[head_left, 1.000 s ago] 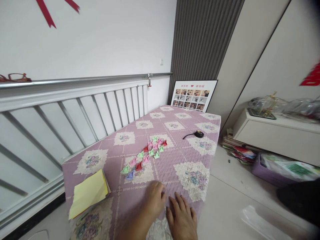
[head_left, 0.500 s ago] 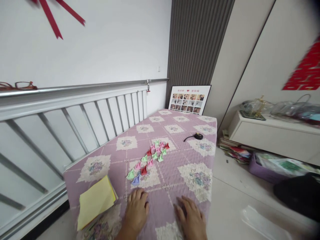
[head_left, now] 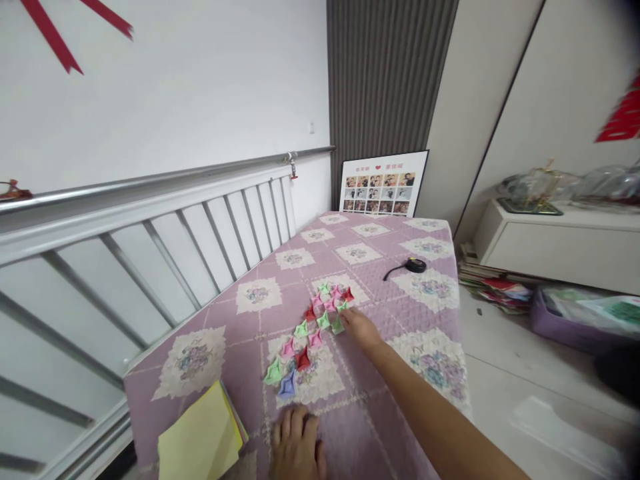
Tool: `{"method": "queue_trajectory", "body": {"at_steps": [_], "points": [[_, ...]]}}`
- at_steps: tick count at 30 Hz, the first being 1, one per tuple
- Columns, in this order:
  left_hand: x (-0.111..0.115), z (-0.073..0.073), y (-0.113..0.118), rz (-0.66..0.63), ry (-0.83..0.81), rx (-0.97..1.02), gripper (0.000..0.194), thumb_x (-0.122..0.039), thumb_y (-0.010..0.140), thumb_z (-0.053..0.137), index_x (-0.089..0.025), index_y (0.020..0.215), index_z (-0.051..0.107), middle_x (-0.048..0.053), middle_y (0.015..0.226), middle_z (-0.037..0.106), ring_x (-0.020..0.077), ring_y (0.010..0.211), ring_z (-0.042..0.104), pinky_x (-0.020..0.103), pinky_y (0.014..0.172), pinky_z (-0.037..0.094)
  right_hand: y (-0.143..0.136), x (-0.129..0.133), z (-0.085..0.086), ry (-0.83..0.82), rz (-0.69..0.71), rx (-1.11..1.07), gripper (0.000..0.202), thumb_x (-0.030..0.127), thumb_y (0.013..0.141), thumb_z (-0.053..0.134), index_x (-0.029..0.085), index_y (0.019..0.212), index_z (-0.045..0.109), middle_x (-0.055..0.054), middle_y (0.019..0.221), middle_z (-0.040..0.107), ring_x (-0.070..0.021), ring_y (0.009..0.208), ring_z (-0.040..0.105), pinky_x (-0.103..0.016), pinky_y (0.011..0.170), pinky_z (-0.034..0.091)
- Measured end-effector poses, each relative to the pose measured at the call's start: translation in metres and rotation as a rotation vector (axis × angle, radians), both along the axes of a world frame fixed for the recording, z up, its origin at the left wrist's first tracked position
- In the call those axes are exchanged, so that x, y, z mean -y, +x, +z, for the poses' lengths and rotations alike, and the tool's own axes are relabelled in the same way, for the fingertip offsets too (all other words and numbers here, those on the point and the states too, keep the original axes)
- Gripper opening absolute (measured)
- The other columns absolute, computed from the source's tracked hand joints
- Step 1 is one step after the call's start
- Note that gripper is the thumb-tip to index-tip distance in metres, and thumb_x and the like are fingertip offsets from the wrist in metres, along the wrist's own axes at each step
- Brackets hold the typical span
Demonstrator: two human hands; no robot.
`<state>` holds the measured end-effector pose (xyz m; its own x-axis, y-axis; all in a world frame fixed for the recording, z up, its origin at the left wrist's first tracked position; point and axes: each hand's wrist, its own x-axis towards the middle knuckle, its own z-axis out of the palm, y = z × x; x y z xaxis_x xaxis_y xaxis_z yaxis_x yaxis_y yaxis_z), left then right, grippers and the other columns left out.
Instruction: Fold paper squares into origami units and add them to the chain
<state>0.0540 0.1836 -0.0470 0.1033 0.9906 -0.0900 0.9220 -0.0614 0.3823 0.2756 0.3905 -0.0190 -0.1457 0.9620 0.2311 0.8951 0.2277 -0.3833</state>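
At bottom centre, left hand [head_left: 296, 443] laid palm down on the counter [head_left: 360, 433], fingers outstretched, grasping nothing visible. At lower left, flat stack of paper sheets [head_left: 200, 437], smooth pale yellow on top, other colours along the edge. From lower centre up to mid-frame, folded paper pieces [head_left: 303, 359] in slanting rows: crisp creases, pointed corners, green, pink, red, one violet-blue. At mid-frame, right hand [head_left: 353, 320], forearm slanting from lower right, fingers bent beside the green pieces; cannot tell whether pinching one. Underneath, quilted mauve cloth [head_left: 390, 313] with lacy off-white floral squares. Right of centre, rounded black tape measure [head_left: 415, 265] with thin curved strap. Farther, upper centre, flat rectangular photo board [head_left: 380, 169] before dark fluted panel [head_left: 385, 73].
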Motion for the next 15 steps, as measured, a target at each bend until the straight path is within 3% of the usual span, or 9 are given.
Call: {"method": "queue_trajectory", "body": {"at_steps": [6, 15], "points": [[-0.006, -0.013, -0.002, 0.01, -0.029, 0.015, 0.039, -0.03, 0.079, 0.049, -0.029, 0.115, 0.064, 0.002, 0.136, 0.052, 0.0286, 0.128, 0.037, 0.043, 0.107, 0.021, -0.003, -0.02, 0.005, -0.094, 0.207, 0.247, 0.026, 0.022, 0.085, 0.048, 0.022, 0.106, 0.064, -0.005, 0.095, 0.067, -0.0169, 0.079, 0.061, -0.023, 0.067, 0.039], [-0.01, -0.012, -0.001, 0.024, -0.073, 0.003, 0.04, -0.031, 0.077, 0.052, -0.031, 0.114, 0.064, 0.0, 0.137, 0.051, 0.0289, 0.13, 0.035, 0.044, 0.106, 0.022, -0.002, -0.023, 0.002, -0.063, 0.289, 0.471, 0.027, 0.016, 0.087, 0.043, 0.022, 0.104, 0.063, -0.007, 0.1, 0.067, -0.0181, 0.082, 0.063, -0.024, 0.066, 0.038]]}}
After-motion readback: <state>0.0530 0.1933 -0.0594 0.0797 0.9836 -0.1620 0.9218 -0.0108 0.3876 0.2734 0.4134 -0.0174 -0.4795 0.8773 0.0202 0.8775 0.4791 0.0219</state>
